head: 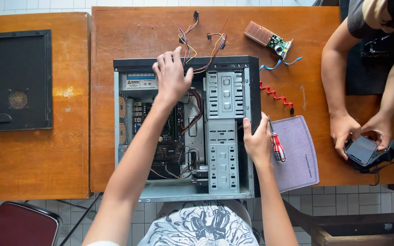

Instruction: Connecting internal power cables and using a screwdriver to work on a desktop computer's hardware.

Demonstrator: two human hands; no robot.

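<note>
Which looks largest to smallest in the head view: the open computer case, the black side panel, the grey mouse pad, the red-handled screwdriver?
1. Open computer case
2. Black side panel
3. Grey mouse pad
4. Red-handled screwdriver

All lie on the tables, so nearness hardly skews this.

Small rectangular white and yellow warning labels (141,83) on the power supply (137,81) at the open computer case's (128,150) far left corner, dark blank phone screen (361,149) at the table's right side
</note>
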